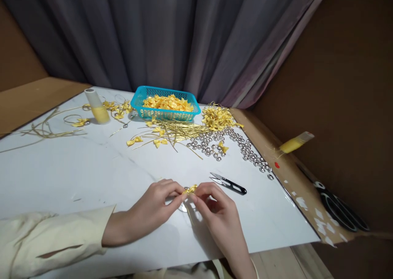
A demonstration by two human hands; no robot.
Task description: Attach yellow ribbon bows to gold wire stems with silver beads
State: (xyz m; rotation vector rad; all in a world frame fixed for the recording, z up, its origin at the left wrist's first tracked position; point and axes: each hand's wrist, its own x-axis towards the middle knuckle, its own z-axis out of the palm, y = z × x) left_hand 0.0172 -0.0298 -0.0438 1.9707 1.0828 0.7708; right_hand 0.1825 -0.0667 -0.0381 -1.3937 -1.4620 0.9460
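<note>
A small yellow ribbon bow (192, 188) is pinched between my two hands above the white tabletop. My left hand (158, 203) grips its left side with thumb and forefinger, beside a small silver bead (186, 188). On the other side, my right hand (216, 211) pinches the bow with thumb and forefinger. A thin gold cord (189, 214) hangs down below the fingertips. Just past my right hand lies a pair of black thread snips (229, 183), its blades pointing left. The fingers partly cover the bow and bead.
A blue basket (167, 114) of yellow bows stands at the back. Near it lie gold cords (184, 131), a pile of tied bows (217, 117) and scattered silver beads (211, 142). A thread spool (98, 107) stands left; scissors (337, 209) lie on the right-hand cardboard.
</note>
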